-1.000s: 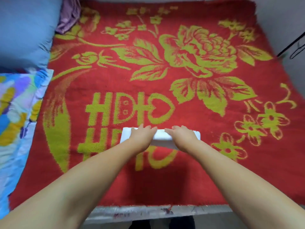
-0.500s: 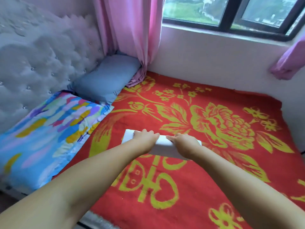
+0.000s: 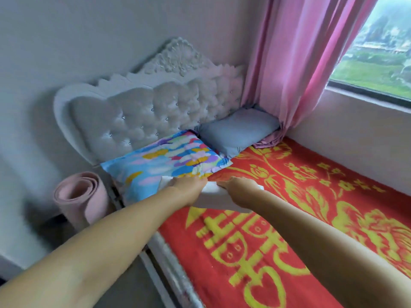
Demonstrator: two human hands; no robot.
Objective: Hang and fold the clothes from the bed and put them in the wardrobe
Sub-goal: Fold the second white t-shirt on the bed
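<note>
A folded white garment (image 3: 216,197) hangs in the air between both hands, above the left edge of the bed. My left hand (image 3: 189,188) grips its left part from above, fingers curled over the far edge. My right hand (image 3: 239,192) grips its right part the same way. Only the middle strip and the two ends of the garment show between and beside the hands. The bed's red blanket with yellow flowers (image 3: 300,230) lies below. No wardrobe is in view.
A colourful pillow (image 3: 160,165) and a grey-blue pillow (image 3: 238,130) lie at the white tufted headboard (image 3: 138,121). A rolled pink mat (image 3: 80,196) stands on the floor left of the bed. A pink curtain (image 3: 295,63) hangs by the window (image 3: 378,52).
Both hands kept their grip on the folded white garment and lifted it off the blanket. The view swung left, from the middle of the bed to the headboard and the bed's left edge.
</note>
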